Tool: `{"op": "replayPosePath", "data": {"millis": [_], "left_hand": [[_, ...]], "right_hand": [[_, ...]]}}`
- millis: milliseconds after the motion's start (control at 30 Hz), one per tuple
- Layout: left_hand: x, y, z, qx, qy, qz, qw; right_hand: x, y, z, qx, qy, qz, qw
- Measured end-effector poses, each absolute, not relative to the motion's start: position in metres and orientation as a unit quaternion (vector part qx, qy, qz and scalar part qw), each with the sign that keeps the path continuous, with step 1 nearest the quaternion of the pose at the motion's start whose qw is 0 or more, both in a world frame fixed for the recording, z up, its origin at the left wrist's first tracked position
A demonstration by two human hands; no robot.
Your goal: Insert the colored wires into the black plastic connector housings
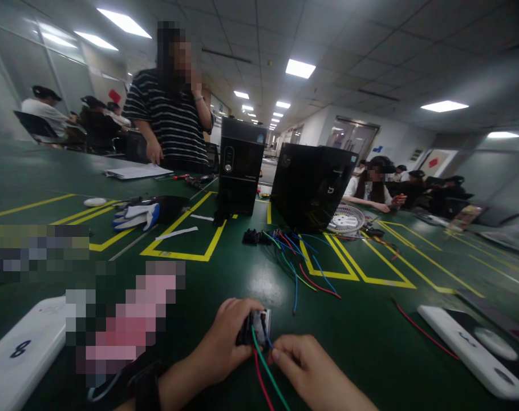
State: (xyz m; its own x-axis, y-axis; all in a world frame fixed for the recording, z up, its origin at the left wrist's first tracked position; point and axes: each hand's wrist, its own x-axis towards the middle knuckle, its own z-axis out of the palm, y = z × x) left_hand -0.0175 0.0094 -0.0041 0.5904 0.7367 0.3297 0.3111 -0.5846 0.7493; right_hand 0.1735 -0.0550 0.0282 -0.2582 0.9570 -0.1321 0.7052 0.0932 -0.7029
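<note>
Low in the middle of the head view, my left hand (pixel 231 337) is closed around a small black and grey wired part (pixel 256 328). A green wire (pixel 266 368) and a red wire (pixel 260 379) run from it toward the bottom edge. A short blue wire (pixel 268 338) leaves its right side, and my right hand (pixel 297 359) pinches that wire between thumb and finger. Beyond my hands lie loose blue, red and green wires (pixel 304 271) joined to black connectors (pixel 256 237).
Two black computer cases (pixel 241 165) (pixel 313 185) stand at the back. White devices (pixel 24 348) (pixel 473 348) lie left and right. Gloves (pixel 136 217) and a white basket (pixel 345 218) are farther off. A person in a striped shirt (pixel 167 120) stands across the table.
</note>
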Motion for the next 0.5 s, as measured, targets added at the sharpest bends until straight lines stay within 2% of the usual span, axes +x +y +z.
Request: {"op": "replayPosePath", "data": {"millis": [300,500], "left_hand": [[-0.016,0.009,-0.004,0.826,0.332,0.323,0.323],[-0.016,0.007,0.0,0.831,0.313,0.321,0.329]], "right_hand": [[0.17,-0.057,0.035,-0.576,-0.69,0.353,0.26],[0.166,-0.06,0.03,-0.533,-0.761,0.309,0.204]]}}
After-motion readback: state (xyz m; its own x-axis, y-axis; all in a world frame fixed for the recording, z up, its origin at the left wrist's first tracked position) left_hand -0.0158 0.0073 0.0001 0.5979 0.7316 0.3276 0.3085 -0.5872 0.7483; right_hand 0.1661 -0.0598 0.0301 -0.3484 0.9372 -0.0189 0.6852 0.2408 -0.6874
